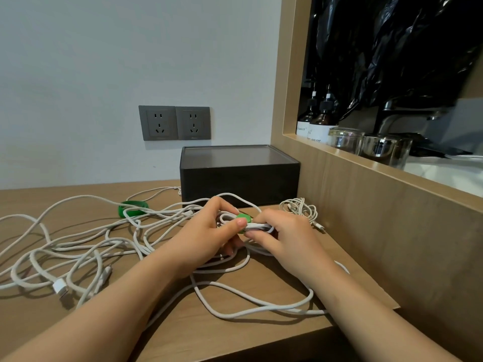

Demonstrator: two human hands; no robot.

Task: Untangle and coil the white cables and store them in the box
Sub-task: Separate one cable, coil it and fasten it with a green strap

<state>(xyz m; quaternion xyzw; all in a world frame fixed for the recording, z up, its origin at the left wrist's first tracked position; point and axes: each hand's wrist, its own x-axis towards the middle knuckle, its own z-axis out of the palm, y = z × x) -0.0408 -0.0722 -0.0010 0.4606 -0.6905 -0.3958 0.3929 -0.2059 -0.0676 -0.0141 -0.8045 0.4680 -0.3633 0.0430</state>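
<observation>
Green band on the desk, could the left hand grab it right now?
Probably not right away: the left hand is busy pinching the cable bundle. The green band lies nearby, with a cable across it.

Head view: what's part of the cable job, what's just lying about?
Job: tangled white cables, cable bundle held in left hand and right hand, green clip, spare green band, dark box.
Lying about: wall sockets, soap bottles, glasses, black bag.

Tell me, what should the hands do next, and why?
Probably finish fastening the green tie around the coil. Both the left hand and right hand pinch the coil right at the tie, so it seems not yet secured. The box looks shut, so storing comes later.
</observation>
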